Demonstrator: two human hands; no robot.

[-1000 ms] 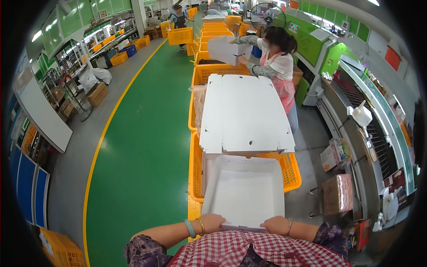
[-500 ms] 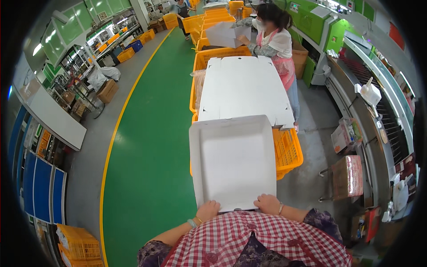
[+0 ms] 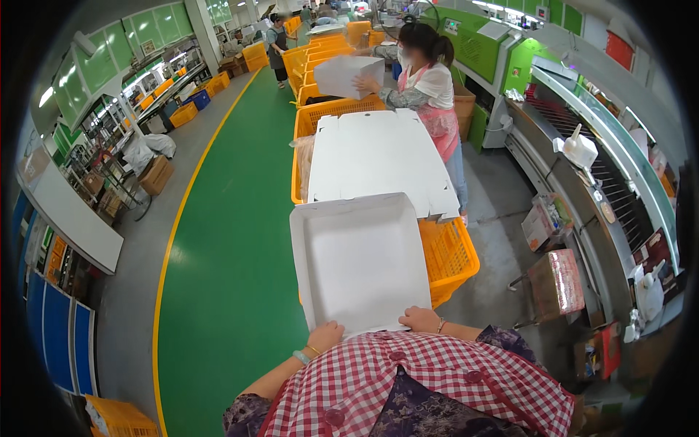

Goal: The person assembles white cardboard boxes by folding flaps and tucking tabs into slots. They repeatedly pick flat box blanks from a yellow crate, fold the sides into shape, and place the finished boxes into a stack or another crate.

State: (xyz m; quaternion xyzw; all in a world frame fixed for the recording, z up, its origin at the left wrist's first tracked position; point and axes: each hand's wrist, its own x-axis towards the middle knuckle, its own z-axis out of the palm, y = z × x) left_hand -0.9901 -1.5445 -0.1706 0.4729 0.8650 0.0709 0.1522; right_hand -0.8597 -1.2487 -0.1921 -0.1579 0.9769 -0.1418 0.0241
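Left grip [image 3: 325, 336] and right grip [image 3: 421, 319] clutch white box [image 3: 364, 269], knuckles up

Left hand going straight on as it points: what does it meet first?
Probably the open white box: the left hand holds its near edge, though exact depth is hard to judge.

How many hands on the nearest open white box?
2, both on the near edge of the white box: left hand toward its left end, right hand toward its right.
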